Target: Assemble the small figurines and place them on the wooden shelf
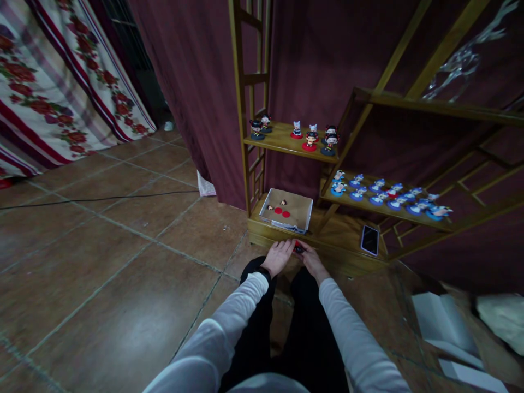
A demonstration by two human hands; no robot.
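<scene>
My left hand [279, 256] and my right hand [312, 261] meet just in front of the wooden shelf's bottom board [339, 232]. Both are closed around a small figurine with a red base [298, 248], which shows between the fingers. Behind the hands lies a shallow cardboard tray [297, 215] holding two red round bases [282, 212] and small figurine parts. Both arms wear white sleeves, and my legs in black trousers are below.
The wooden shelf carries several dark and red figurines [311, 136] on the upper board and several blue-based figurines [385, 194] on the lower right board. A phone [370, 239] lies on the bottom board. White boxes [444, 327] sit at right. A black cable [98, 199] crosses the tiled floor.
</scene>
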